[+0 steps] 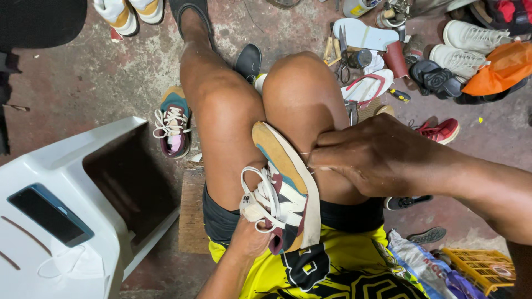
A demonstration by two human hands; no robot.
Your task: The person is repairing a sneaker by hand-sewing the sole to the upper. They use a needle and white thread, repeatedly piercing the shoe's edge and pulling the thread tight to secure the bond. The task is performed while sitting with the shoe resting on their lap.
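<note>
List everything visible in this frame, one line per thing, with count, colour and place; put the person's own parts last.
sneaker: one, tan, white and maroon, on the lap between the knees
matching sneaker: one, same colours, on the floor left of the legs
white sneakers: two, top right
red shoe: one, right of the knees
flip-flop: one, white with red straps, top centre
black sandal: one, top right
orange bag: one, far right
yellow crate: one, bottom right
white stool: one, left
phone: one, dark, on the stool
left hand: grip on the sneaker's heel end
right hand: pinching thread at the sneaker's sole edge
</note>
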